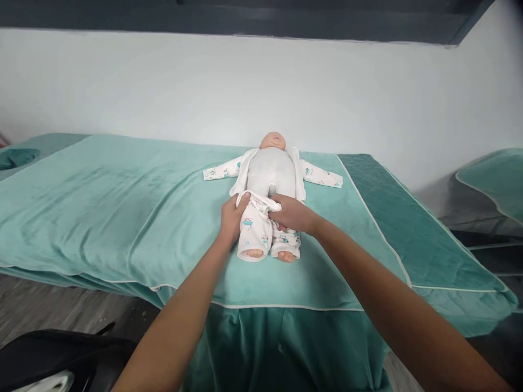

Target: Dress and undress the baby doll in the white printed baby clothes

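A baby doll point(272, 171) lies on its back with its head toward the wall and its arms spread. It wears a white patterned jacket point(322, 175), open at the front over a pale grey torso. White printed baby pants point(254, 234) cover its lower legs, and the feet poke out of the cuffs. My left hand point(232, 215) grips the waistband at the left side, thumb on top. My right hand point(292, 213) is closed on the waistband near its middle, its fingers partly hidden by the cloth.
A green velvet cover point(122, 207) with pale piping lies over the bed under the doll. A white wall point(204, 87) rises behind, with a dark panel point(245, 19) above. A black chair-like object point(61, 354) stands at lower left; green fabric point(498, 179) hangs at right.
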`<state>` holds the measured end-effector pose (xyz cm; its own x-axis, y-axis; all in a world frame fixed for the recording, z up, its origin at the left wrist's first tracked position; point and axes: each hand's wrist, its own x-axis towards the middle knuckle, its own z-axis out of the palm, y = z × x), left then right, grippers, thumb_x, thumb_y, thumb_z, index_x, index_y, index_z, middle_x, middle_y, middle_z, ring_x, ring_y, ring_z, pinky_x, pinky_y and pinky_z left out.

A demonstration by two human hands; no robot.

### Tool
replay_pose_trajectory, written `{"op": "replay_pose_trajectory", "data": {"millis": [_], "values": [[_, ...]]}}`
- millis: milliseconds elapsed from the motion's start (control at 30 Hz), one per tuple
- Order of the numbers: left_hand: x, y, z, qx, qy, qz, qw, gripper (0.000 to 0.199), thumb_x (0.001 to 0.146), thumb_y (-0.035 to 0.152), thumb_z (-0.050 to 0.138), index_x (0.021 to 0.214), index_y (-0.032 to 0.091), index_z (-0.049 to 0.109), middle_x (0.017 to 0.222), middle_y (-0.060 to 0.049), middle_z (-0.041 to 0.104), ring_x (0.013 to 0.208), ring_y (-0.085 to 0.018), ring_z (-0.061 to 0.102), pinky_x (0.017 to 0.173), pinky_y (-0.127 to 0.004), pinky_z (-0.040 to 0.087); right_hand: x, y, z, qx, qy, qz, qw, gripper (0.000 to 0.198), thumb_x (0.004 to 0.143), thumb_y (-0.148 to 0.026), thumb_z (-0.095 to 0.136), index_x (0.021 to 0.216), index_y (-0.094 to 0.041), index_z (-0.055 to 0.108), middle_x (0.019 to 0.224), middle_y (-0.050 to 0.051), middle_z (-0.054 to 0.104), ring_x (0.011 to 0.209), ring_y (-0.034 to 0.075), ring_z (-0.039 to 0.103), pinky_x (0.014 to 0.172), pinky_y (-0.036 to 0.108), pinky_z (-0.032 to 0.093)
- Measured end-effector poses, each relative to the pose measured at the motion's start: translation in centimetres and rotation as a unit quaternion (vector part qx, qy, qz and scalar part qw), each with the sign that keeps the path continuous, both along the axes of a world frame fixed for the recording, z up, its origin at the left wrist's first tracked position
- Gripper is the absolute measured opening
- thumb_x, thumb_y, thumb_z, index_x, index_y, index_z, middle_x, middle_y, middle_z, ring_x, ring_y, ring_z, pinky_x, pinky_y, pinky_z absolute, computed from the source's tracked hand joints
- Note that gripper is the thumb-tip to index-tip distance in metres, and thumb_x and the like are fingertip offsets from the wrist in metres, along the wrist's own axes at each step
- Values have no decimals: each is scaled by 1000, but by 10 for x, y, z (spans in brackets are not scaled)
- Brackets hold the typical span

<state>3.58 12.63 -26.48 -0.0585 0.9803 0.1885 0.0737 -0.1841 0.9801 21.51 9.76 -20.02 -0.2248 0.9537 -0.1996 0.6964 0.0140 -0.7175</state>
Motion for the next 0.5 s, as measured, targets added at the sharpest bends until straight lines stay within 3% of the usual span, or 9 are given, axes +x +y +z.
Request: {"op": "replay_pose_trajectory", "data": {"millis": [233,400,500], "values": [[3,19,0,46,47,24,998,50,87,59,55,60,19,42,60,3,40,61,-11,34,58,-26,29,-7,5,1,-1,-30,-47,998,18,85,-30,53,100,-21,52,51,-2,61,66,22,65,65,29,42],[4,16,0,59,74,71,993,50,90,57,52,59,19,41,57,3,39,61,-11,33,58,-27,27,-13,7,-1,-21,-15,-92,995,20,88,-32,49,105,-20,48,48,-3,59,56,22,64,59,30,42],[4,13,-1,52,50,62,996,51,90,60,51,61,19,42,58,3,40,61,-12,34,57,-27,27,-16,5,-2,-13,-15,-116,993,20,89,-34,48,104,-21,48,48,-3,59,56,22,65,58,30,41]]}}
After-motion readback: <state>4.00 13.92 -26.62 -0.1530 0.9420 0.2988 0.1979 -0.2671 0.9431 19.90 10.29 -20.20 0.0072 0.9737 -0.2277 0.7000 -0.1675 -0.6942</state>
